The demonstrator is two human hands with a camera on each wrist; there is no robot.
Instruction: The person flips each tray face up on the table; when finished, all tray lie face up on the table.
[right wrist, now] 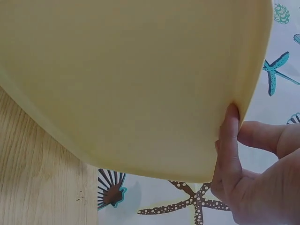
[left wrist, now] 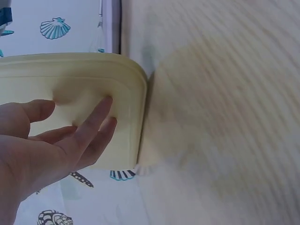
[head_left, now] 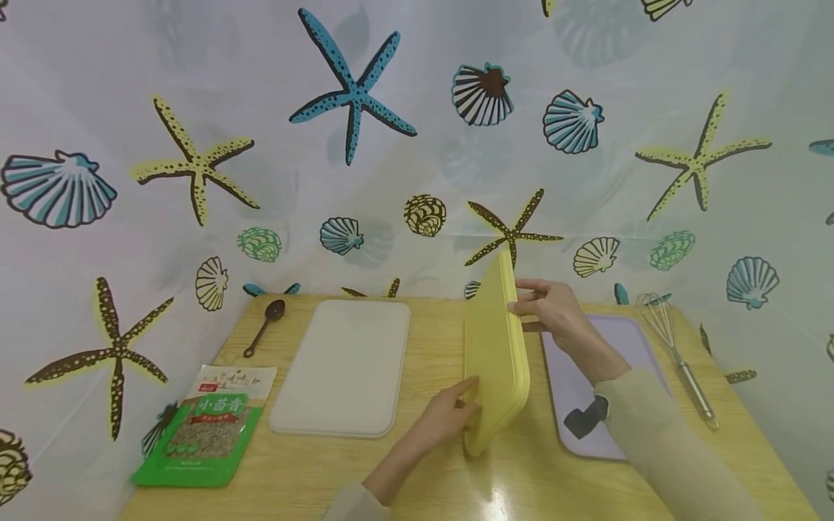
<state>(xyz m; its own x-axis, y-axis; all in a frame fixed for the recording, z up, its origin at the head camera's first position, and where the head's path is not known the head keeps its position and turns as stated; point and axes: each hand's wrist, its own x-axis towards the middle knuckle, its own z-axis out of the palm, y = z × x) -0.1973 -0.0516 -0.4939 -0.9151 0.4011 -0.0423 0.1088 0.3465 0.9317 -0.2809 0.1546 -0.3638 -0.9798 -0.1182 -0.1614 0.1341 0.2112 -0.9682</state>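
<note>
A yellow tray [head_left: 489, 362] stands tilted up on its edge over the table, its underside facing left. My right hand [head_left: 554, 315] pinches its upper rim; in the right wrist view the thumb and fingers [right wrist: 229, 150] lie on either side of that rim. On the underside, near the lower front corner, my left hand [head_left: 446, 414] rests its fingertips. The left wrist view shows those fingers [left wrist: 93, 122] spread against the tray's face, not wrapped round its edge.
Left of the yellow tray lies a white tray [head_left: 342, 369], with a dark spoon [head_left: 266, 327] and a green seed packet [head_left: 208, 427] beyond it. To the right are a lilac tray [head_left: 625, 340], partly behind the right arm, and a whisk [head_left: 680, 362]. A patterned curtain [head_left: 417, 166] encloses the table [head_left: 430, 485].
</note>
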